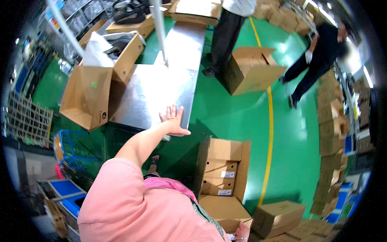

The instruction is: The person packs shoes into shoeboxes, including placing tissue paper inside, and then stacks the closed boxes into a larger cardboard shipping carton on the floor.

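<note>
My left hand [174,121] lies flat with spread fingers on the near right corner of a shiny metal table [161,86]. Low in the view, my right hand [242,232] is at the near edge of a large open carton [225,207], fingers curled at its flap; part of this hand is hidden. Inside the carton are brown boxes [219,173] with round holes and white labels. Another opened carton [86,94] sits at the table's left edge, beside a tray-like box [129,56] holding white paper and dark items.
An open carton [254,72] stands on the green floor near a person in dark trousers [227,38]. Another person [318,56] walks beyond the yellow line. A closed carton [280,218] is right of mine. Stacked cartons [332,141] line the right side; a blue-framed stool [72,149] stands left.
</note>
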The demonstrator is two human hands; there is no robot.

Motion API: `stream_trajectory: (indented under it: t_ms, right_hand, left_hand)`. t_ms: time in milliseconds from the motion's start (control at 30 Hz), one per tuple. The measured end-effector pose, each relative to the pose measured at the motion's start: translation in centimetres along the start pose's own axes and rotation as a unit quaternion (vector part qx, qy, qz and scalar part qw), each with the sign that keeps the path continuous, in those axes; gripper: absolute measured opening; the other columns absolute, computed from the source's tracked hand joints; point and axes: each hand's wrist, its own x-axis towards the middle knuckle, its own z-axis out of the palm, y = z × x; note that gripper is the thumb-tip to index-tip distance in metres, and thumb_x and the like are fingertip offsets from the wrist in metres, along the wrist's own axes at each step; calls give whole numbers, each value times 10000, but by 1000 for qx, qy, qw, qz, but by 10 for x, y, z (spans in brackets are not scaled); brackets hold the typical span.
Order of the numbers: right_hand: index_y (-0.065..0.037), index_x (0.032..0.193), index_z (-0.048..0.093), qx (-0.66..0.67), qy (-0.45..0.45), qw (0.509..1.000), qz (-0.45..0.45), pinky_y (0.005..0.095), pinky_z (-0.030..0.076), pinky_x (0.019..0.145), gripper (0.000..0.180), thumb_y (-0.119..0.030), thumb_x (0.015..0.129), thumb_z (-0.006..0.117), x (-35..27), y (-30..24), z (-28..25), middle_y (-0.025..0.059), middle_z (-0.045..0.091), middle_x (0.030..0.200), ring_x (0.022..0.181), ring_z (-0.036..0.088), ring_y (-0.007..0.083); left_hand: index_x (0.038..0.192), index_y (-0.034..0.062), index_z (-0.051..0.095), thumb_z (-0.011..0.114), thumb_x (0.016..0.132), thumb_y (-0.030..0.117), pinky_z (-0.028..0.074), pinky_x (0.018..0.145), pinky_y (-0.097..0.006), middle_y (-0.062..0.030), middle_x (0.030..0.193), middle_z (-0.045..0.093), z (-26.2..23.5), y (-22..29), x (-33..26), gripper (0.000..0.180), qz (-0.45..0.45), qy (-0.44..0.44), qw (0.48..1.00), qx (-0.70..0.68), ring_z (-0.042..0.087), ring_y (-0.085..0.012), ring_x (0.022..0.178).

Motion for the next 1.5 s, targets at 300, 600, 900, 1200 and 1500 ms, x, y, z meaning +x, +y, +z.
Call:
stream_trajectory:
  t_ms: [300, 600, 900, 1200, 1500]
  right_hand:
    - [-204, 605, 478, 412, 30, 855, 314, 223, 185, 213, 263, -402, 778, 466, -18, -15, -68, -42, 257, 355, 259, 256, 102]
    - [-138, 703, 504, 250, 202, 939, 119, 253, 255, 271, 131, -251, 728, 567, -109, -217, -49, -28, 330, 422, 326, 317, 106]
    - [23, 915, 541, -2, 268, 931, -246, 246, 413, 615, 260, -124, 700, 547, -176, -435, -74, 23, 561, 852, 721, 510, 115]
    - [-76, 661, 591, -480, 253, 676, -499, 311, 411, 442, 68, -132, 675, 557, -149, -537, 51, 88, 541, 535, 486, 525, 245]
    - [-52, 849, 599, -619, 41, 651, -438, 444, 440, 487, 218, -151, 718, 456, -26, -487, 249, 148, 591, 808, 690, 584, 281]
  left_hand:
    - [1183, 70, 321, 526, 675, 418, 52, 928, -533, -155, 1256, 232, 16, -51, -26, 649, 101, 273, 923, -253, 161, -268, 1192]
    - [1129, 78, 353, 561, 646, 211, 111, 897, -548, -120, 1190, 334, -75, -252, -152, 543, -140, 599, 784, -79, 260, -272, 1149]
    - [1161, 25, 265, 563, 710, 192, 385, 760, -321, -119, 1111, 371, 9, -378, -138, 566, -293, 518, 387, -705, 393, -223, 1000]
    - [922, 27, 464, 490, 721, 178, 457, 566, -306, -65, 899, 496, -64, -370, -115, 253, -138, 306, 443, -831, 493, -146, 810]
    - [1232, 2, 132, 559, 715, 201, 96, 958, -428, -234, 1273, 79, -83, -269, -145, 699, -15, 724, 670, -165, 121, -321, 1191]
